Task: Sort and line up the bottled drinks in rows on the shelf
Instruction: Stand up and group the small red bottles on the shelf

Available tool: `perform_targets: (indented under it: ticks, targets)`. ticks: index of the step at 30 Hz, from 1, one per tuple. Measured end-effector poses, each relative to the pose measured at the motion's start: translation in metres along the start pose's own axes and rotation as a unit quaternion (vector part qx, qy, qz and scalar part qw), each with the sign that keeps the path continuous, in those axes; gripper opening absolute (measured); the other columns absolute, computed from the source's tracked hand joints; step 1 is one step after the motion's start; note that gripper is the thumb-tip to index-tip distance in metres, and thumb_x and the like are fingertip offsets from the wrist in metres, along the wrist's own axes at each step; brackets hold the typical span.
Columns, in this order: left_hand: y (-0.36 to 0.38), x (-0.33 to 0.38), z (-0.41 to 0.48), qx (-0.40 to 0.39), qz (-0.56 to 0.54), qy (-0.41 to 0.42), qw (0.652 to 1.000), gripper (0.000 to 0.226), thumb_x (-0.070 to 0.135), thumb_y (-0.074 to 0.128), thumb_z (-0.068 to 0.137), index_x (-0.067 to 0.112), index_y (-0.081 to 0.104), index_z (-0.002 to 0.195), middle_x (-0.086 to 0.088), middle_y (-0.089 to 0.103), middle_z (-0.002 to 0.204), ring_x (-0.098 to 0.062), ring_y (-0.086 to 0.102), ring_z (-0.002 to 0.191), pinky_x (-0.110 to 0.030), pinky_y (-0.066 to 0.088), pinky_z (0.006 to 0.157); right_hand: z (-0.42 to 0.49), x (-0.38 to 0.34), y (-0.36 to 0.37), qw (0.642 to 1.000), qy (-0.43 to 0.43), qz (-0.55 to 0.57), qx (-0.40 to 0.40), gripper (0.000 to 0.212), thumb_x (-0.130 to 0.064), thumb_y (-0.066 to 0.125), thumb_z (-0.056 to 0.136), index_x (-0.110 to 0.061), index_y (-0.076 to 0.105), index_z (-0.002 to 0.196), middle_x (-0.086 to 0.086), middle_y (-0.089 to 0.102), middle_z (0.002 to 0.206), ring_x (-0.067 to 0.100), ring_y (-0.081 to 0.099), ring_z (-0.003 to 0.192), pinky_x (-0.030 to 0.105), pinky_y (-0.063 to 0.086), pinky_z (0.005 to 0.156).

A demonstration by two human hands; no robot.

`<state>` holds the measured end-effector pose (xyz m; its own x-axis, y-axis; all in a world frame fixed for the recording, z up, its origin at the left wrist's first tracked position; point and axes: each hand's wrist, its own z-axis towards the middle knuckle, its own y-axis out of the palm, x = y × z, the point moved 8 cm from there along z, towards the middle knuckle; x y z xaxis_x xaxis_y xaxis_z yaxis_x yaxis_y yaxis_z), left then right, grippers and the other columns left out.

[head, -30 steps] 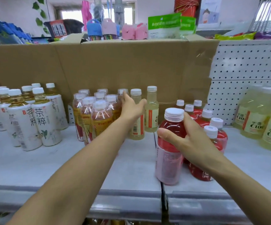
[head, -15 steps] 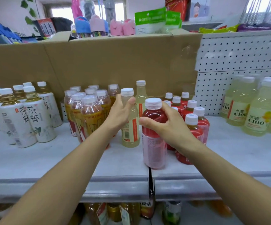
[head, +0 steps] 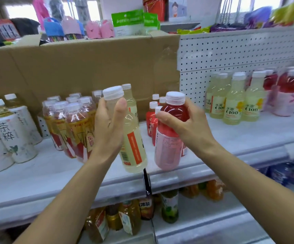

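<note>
Here left hand (head: 108, 127) grips pale bottle (head: 133, 147), right hand (head: 186, 125) red bottle (head: 169, 148), seemingly airborne.

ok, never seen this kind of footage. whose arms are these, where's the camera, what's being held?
There is no robot here. These are a person's two bare arms, filmed by one wide-angle camera worn on their head, looking forward and down.

The left hand grips a pale yellow bottle, tilted and held off the shelf. The right hand grips a red bottle with a pink label, also in the air.

On the white shelf, left to right, stand white-label tea bottles, amber bottles, small red bottles and pale C100 bottles. A cardboard box stands behind them.
</note>
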<state>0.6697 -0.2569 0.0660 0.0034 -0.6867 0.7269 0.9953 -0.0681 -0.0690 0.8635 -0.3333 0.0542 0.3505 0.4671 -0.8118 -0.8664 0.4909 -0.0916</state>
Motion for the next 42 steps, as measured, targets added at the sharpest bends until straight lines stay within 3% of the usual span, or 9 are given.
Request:
perform_targets:
  ticks: [6,11,17,24,28,33,35,38,42]
  targets:
    - [0.075,0.025,-0.022,-0.060,-0.062,0.000,0.996,0.019,0.042,0.050,0.101,0.024,0.054,0.102,0.005,0.062,0.086,-0.008,0.062,0.075,-0.026,0.054,0.068,-0.020,0.008,-0.078,0.999,0.012,-0.032,0.014,0.031,-0.035,0.078,0.079,-0.023,0.066,0.106,-0.005,0.073,0.095,0.008,0.070,0.088,0.026,0.058,0.077]
    - [0.160,0.039,-0.038,-0.087,-0.101,-0.005,0.991,0.019,0.043,0.052,0.100,0.024,0.056,0.098,0.007,0.063,0.082,-0.010,0.062,0.074,-0.030,0.053,0.068,-0.024,0.028,-0.173,0.995,0.023,-0.067,0.069,0.028,-0.033,0.077,0.080,-0.022,0.066,0.103,-0.006,0.071,0.094,0.003,0.068,0.083,0.015,0.051,0.070]
    - [0.282,0.054,-0.051,-0.088,-0.146,-0.023,0.985,0.028,0.055,0.055,0.090,0.029,0.058,0.099,0.004,0.068,0.090,-0.017,0.067,0.082,-0.042,0.056,0.074,-0.012,0.043,-0.299,0.994,0.014,-0.092,0.064,0.027,-0.032,0.077,0.081,-0.024,0.068,0.106,-0.008,0.074,0.094,0.002,0.069,0.085,0.014,0.053,0.072]
    - [0.401,0.069,-0.049,-0.058,-0.151,-0.033,0.986,0.020,0.048,0.056,0.094,0.028,0.057,0.093,0.009,0.069,0.083,-0.013,0.067,0.076,-0.029,0.055,0.066,0.024,0.071,-0.427,0.991,0.021,-0.119,0.054,0.029,-0.033,0.079,0.077,-0.024,0.068,0.101,-0.006,0.074,0.090,0.004,0.069,0.080,0.017,0.055,0.070]
    - [0.436,0.058,-0.028,-0.035,-0.109,-0.039,0.993,0.021,0.047,0.055,0.096,0.027,0.055,0.090,-0.003,0.068,0.091,-0.020,0.067,0.080,-0.040,0.055,0.072,0.047,0.085,-0.463,0.992,0.017,-0.117,0.053,0.026,-0.028,0.078,0.079,-0.023,0.067,0.102,-0.007,0.073,0.091,-0.001,0.067,0.079,0.011,0.051,0.067]
    - [0.468,0.026,0.007,-0.018,-0.046,-0.040,0.998,0.026,0.044,0.057,0.098,0.021,0.056,0.109,0.024,0.063,0.090,-0.007,0.065,0.087,-0.035,0.055,0.078,0.077,0.103,-0.486,0.992,0.011,-0.103,0.066,0.028,-0.029,0.076,0.082,-0.023,0.066,0.107,-0.008,0.072,0.095,-0.001,0.068,0.083,0.010,0.050,0.066]
    - [0.477,0.007,0.014,-0.022,-0.023,-0.049,0.998,0.036,0.048,0.056,0.097,0.018,0.055,0.118,0.016,0.062,0.100,-0.012,0.064,0.096,-0.045,0.055,0.089,0.088,0.112,-0.494,0.991,0.009,-0.101,0.085,0.027,-0.031,0.076,0.083,-0.028,0.064,0.107,-0.010,0.072,0.096,-0.002,0.068,0.084,0.010,0.051,0.068]
    - [0.484,-0.013,0.018,-0.018,-0.001,-0.056,0.998,0.035,0.051,0.055,0.097,0.022,0.053,0.116,0.004,0.064,0.107,-0.014,0.065,0.100,-0.049,0.054,0.091,0.106,0.124,-0.501,0.989,0.008,-0.103,0.105,0.024,-0.032,0.076,0.083,-0.033,0.061,0.102,-0.012,0.070,0.095,-0.007,0.066,0.083,0.009,0.050,0.067]
    - [0.491,-0.021,0.023,-0.027,0.011,-0.048,0.998,0.040,0.049,0.066,0.090,0.024,0.048,0.117,0.008,0.064,0.107,-0.010,0.065,0.098,-0.044,0.056,0.087,0.129,0.153,-0.503,0.990,0.027,-0.097,0.099,0.032,-0.022,0.076,0.085,-0.017,0.059,0.112,-0.008,0.068,0.092,-0.009,0.066,0.071,0.009,0.050,0.058]
